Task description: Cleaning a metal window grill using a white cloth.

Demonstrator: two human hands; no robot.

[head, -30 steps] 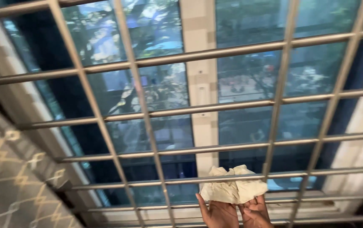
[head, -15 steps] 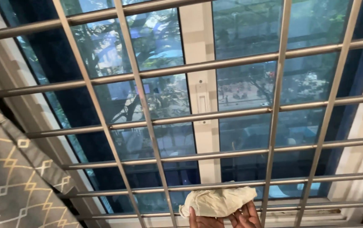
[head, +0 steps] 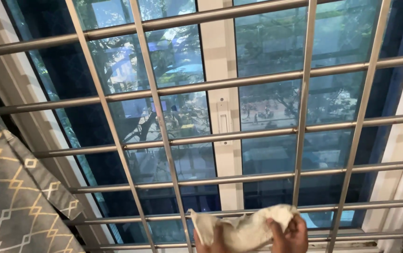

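Cloth: I had a crumpled, cream-coloured cloth (head: 239, 229) bunched at the bottom of the view, pressed up against the lowest bars of the metal grille (head: 164, 140).
Where it sat: it lay across the rail just under the middle of the window, stretching from the upright bar left of centre to the one right of centre.
Right hand: my right hand (head: 289, 234) was closed over the cloth's right end, fingers curled down into the folds, so that hand was clamped on it.
Left hand: my left hand (head: 213, 241) was mostly hidden beneath the cloth at the frame's edge; it seemed to hold the left part from below, though I could not tell how tightly.
Look of the cloth: soft, thin and wrinkled, with a loose flap sticking up at its left end and faint greyish shading in the creases.
Doing it well: I judged that a good wipe needed the cloth folded flatter, wrapped round the bar rather than only laid on it, and drawn along the rail with both hands kept firm.
Care: the loose flap could have snagged where the bars cross.
Around: tinted glass panes (head: 182, 51) stood behind the grille, a pale centre post (head: 222, 112) between them, and a grey patterned curtain (head: 9, 197) hung at left.
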